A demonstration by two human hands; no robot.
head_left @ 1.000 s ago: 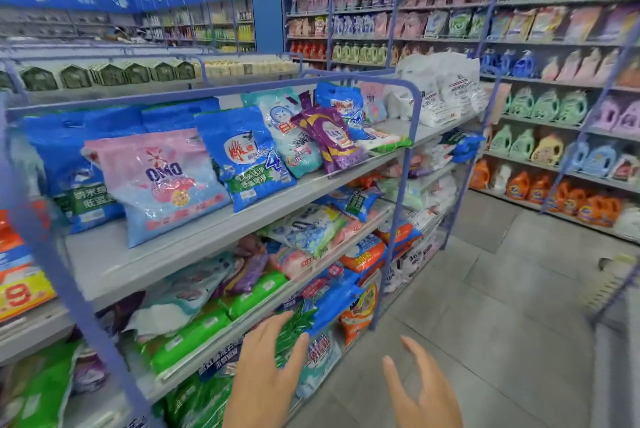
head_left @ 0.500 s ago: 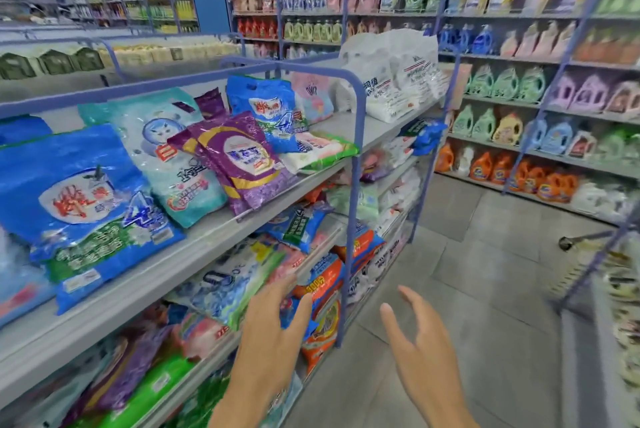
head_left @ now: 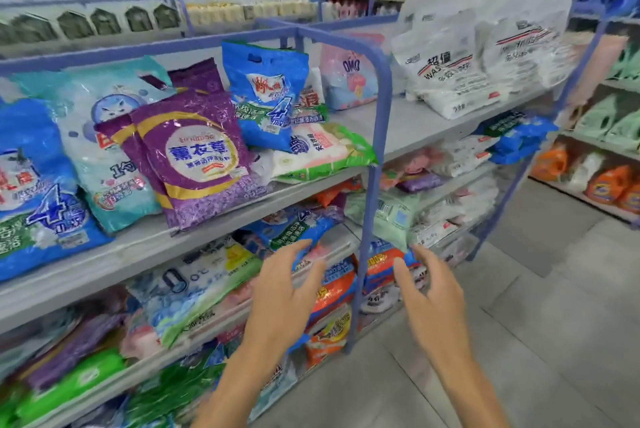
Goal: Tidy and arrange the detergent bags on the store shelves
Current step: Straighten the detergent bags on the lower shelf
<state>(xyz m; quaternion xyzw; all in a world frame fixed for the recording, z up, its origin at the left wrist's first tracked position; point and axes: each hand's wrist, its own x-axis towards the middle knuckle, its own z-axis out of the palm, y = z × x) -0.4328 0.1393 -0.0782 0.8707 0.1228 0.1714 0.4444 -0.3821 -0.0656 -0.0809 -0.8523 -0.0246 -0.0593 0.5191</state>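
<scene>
The left hand (head_left: 280, 292) and the right hand (head_left: 433, 299) are held raised side by side, fingers straight and spread. Nothing is gripped or touched by either. They are seen in front of the lower shelves, one on each side of the blue post (head_left: 372, 185) of the rack. Behind the fingers, orange bags (head_left: 332, 292) are stacked on a lower shelf.

On the top shelf (head_left: 433, 123), the detergent bags are set unevenly:
- A purple bag (head_left: 194, 154) leans back with its foot at the front edge.
- A green-and-white bag (head_left: 322, 154) lies flat beside the post.
- A blue bag (head_left: 266, 92) stands tilted behind it.
- White bags (head_left: 450, 57) are piled to the right of the post.

The step in hand is judged to be a reach toward the next bag. A slumped bag should be taken at both sides and lifted rather than dragged. It should then be set upright, label forward and base well back from the edge. Flat bags should be raised last, so that neighbours are not toppled. The filling is probably loose powder, so a tap on the base is advised to settle it.
</scene>
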